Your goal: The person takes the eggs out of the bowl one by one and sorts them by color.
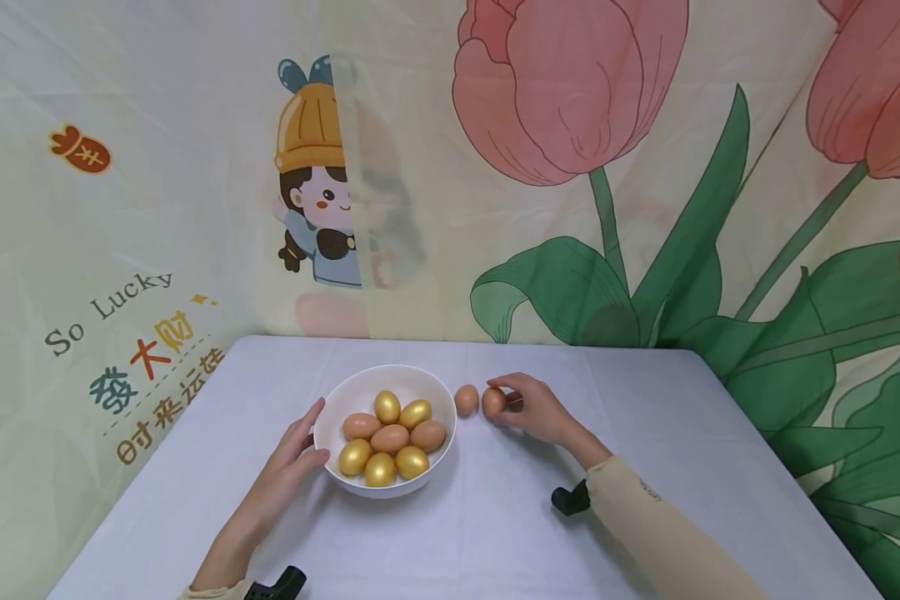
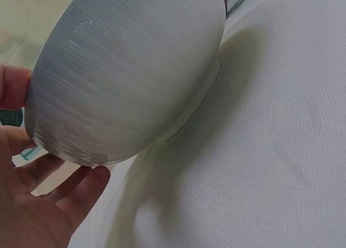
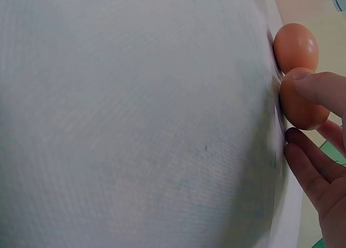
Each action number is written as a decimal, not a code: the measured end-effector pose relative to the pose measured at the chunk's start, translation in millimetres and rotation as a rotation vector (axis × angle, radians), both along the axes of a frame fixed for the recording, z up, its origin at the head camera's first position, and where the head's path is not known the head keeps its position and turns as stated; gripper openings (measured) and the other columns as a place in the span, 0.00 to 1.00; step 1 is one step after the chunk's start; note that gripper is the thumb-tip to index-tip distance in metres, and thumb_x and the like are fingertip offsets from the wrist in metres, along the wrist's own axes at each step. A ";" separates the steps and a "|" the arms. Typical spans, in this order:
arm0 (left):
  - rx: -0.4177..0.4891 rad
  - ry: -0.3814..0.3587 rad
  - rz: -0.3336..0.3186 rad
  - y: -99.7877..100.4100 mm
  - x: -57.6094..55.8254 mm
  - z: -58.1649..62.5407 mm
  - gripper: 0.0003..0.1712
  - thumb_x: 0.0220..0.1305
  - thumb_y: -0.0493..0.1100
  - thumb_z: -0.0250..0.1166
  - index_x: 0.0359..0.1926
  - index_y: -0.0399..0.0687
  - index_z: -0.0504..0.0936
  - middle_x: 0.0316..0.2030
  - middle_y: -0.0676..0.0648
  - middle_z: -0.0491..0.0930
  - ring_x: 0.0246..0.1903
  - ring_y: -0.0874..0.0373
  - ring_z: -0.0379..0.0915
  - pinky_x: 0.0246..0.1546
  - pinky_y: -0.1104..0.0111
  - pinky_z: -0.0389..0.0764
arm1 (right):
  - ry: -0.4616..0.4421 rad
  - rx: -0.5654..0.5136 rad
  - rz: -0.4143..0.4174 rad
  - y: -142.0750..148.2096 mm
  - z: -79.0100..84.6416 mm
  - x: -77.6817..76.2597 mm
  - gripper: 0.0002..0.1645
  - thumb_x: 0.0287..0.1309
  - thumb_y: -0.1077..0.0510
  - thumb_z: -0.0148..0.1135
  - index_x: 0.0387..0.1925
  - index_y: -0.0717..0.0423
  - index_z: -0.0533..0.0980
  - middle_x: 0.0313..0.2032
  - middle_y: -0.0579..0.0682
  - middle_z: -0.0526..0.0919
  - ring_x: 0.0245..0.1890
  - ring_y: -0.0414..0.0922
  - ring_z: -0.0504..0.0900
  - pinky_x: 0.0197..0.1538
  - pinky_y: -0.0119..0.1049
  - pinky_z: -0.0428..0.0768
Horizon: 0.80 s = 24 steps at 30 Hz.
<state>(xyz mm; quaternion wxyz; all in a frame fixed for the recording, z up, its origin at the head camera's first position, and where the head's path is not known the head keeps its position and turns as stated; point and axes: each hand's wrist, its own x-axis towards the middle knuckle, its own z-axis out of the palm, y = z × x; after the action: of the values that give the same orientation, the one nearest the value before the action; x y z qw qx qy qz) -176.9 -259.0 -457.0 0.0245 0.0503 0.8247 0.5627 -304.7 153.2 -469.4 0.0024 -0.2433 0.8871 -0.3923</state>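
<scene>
A white bowl (image 1: 385, 492) stands on the table, holding several gold eggs (image 1: 380, 470) and three brown eggs (image 1: 390, 438). My left hand (image 1: 285, 457) rests against the bowl's left side, thumb and fingers spread along its outer wall; in the left wrist view the fingertips (image 2: 97, 178) touch the wall low down. To the right of the bowl, my right hand (image 1: 534, 408) pinches a brown egg (image 3: 303, 105) between thumb and fingers. Another brown egg (image 1: 467, 400) sits between that one and the bowl, close beside both.
A white cloth (image 1: 525, 533) covers the table. Behind it hangs a printed backdrop (image 1: 420, 308) with tulips and a cartoon figure. Black wrist-camera mounts (image 1: 570, 500) show at both sleeves.
</scene>
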 end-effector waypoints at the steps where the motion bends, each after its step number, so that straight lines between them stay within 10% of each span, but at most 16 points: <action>1: -0.001 0.001 0.000 -0.1 0.0 -0.1 0.44 0.78 0.44 0.56 0.87 0.55 0.47 0.82 0.35 0.49 0.76 0.31 0.54 0.73 0.36 0.61 | -0.003 0.002 -0.004 0.0 0.1 0.1 0.35 0.58 0.65 0.79 0.67 0.61 0.78 0.61 0.58 0.82 0.53 0.54 0.87 0.55 0.42 0.87; 24: -0.008 -0.006 0.004 0.3 0.2 1.0 0.44 0.78 0.44 0.56 0.87 0.55 0.47 0.82 0.35 0.48 0.77 0.30 0.54 0.73 0.36 0.61 | -0.034 0.037 -0.035 2.3 2.3 2.0 0.39 0.56 0.65 0.80 0.70 0.59 0.76 0.63 0.56 0.80 0.54 0.52 0.85 0.55 0.41 0.87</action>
<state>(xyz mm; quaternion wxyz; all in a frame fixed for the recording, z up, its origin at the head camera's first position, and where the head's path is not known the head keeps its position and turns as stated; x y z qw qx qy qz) -176.6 -258.7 -456.0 0.0261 0.0470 0.8269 0.5598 -302.7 155.5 -467.1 0.0153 -0.2211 0.8981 -0.3800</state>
